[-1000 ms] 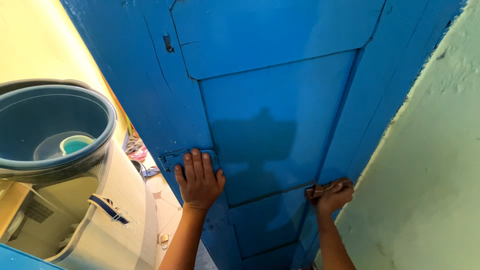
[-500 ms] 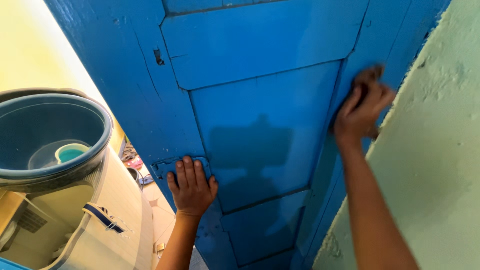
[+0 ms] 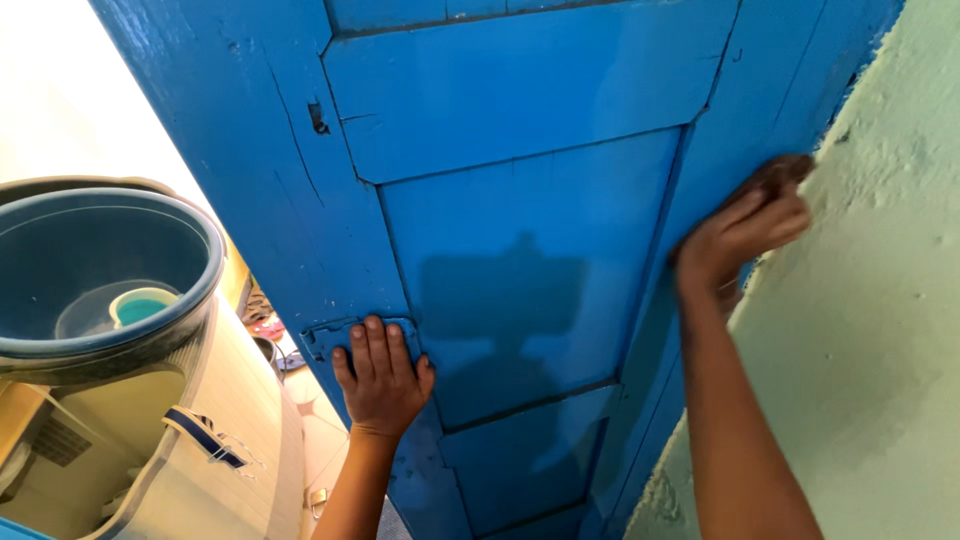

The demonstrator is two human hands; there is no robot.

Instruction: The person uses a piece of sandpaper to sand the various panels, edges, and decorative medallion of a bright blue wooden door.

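Right hand (image 3: 745,235) now high on the blue door's (image 3: 520,270) edge, up from its lower corner

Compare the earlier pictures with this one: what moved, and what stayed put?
The right hand rose from low on the blue door's right edge to higher up that edge, by the green wall. The left hand stayed flat on the door; the tub stayed too.

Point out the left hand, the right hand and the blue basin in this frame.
left hand (image 3: 383,383): head view, back of the hand, flat on the blue door (image 3: 530,290).
right hand (image 3: 745,232): head view, knuckles, at the door's edge.
blue basin (image 3: 190,225): head view, its rim.
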